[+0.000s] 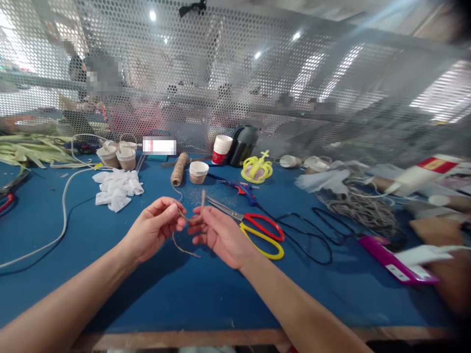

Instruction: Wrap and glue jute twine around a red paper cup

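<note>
My left hand (156, 224) pinches a thin brown twine (186, 252) between thumb and fingers. Just right of it, my right hand (217, 233) holds another part of the twine, and a short end stands up above its fingertips. The twine runs between both hands, with a loose tail hanging onto the table. Behind the hands lies a spool of twine (179, 169), its strand leading toward my left hand. A small wrapped cup (199, 172) stands beside the spool. Scissors (263, 229) with one red and one yellow handle lie right of my right hand.
On the blue table (206, 304) are white cloth pieces (119, 188), a blue glue gun (241, 190), a yellow crown-like piece (256, 169), paper cups (221, 148) and a purple power strip (397, 262). Cables cross both sides. A perforated metal screen (198, 59) rises behind.
</note>
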